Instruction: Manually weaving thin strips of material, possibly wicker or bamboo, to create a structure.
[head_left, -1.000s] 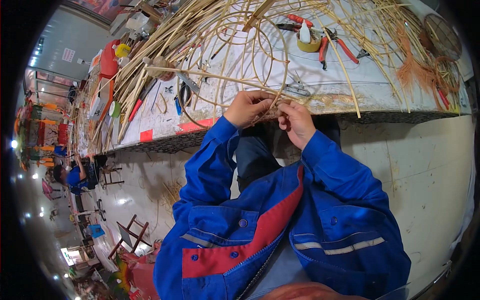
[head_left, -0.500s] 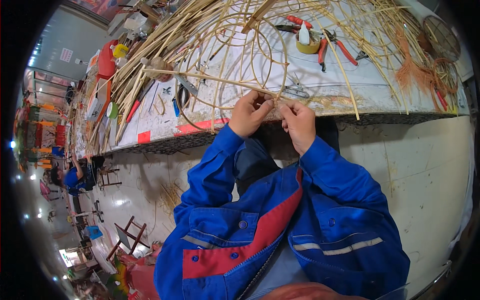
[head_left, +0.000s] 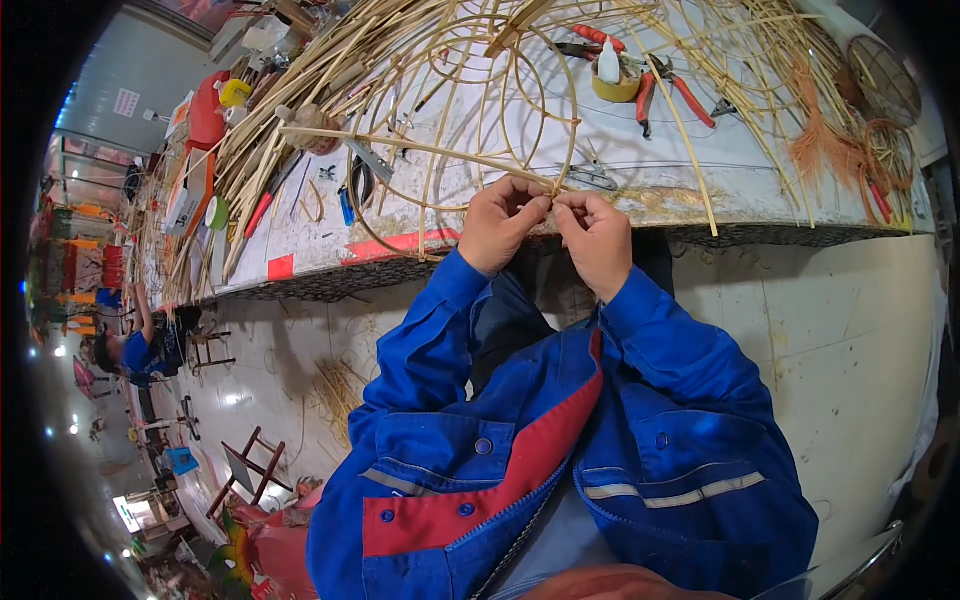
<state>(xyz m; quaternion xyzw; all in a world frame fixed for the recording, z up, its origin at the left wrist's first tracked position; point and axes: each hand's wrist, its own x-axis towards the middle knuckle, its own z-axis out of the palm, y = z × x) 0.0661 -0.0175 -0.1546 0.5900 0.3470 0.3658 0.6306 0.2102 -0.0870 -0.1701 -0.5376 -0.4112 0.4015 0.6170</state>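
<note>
A frame of thin bent bamboo strips [head_left: 447, 157] rests on the table, its near end at the front edge. My left hand [head_left: 502, 222] is closed around the joint where a straight strip meets a curved one, thumb and forefinger pinching it. Close beside it, my right hand [head_left: 596, 238] is closed too, thumb and forefinger pressed together at the same joint. Whatever the right fingertips grip is too small to make out. Just beyond my hands lies a pair of metal scissors or pliers [head_left: 591, 180].
Red-handled pliers [head_left: 678, 97] and a white glue bottle [head_left: 608, 62] on a yellow tape roll [head_left: 613, 90] lie at the back right. Loose bamboo strips [head_left: 285, 115] pile up on the left. Orange fibre [head_left: 825, 145] hangs at the right. A person [head_left: 145, 350] sits far left.
My right fingertips have come closer to my left ones at the joint, and the right hand has turned slightly. The frame has stayed almost in place; the view has shifted a little.
</note>
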